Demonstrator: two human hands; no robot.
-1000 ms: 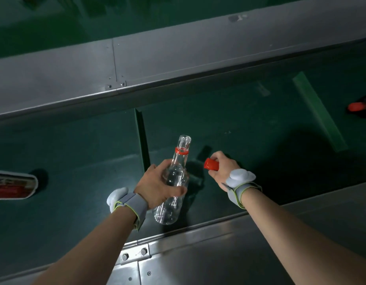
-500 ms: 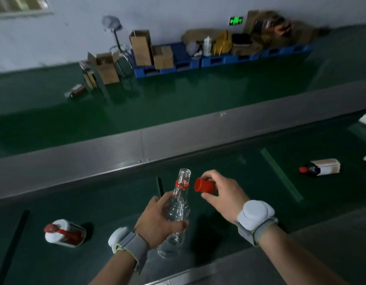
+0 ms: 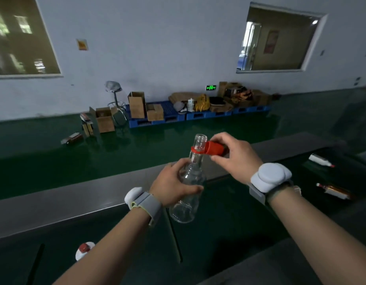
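Observation:
An empty clear glass bottle point(image 3: 188, 194) with a red ring round its neck is held upright and slightly tilted over the green conveyor belt point(image 3: 229, 223). My left hand point(image 3: 172, 187) grips its body. Its mouth is uncovered. My right hand point(image 3: 233, 156) pinches a red cap point(image 3: 215, 148) lying on its side, open end toward the bottle's neck, just right of the mouth and touching or almost touching it. Both wrists wear grey bands with white pods.
A capped bottle point(image 3: 84, 249) lies on the belt at lower left, and two more bottles point(image 3: 334, 191) lie at the right. Grey metal rails point(image 3: 75, 200) border the belt. Beyond are a green floor, blue pallets point(image 3: 157, 116) with boxes, and a stool.
The view has tilted upward from the belt to the room. Both hands have lifted the bottle and cap, and the cap has come closer to the bottle's mouth.

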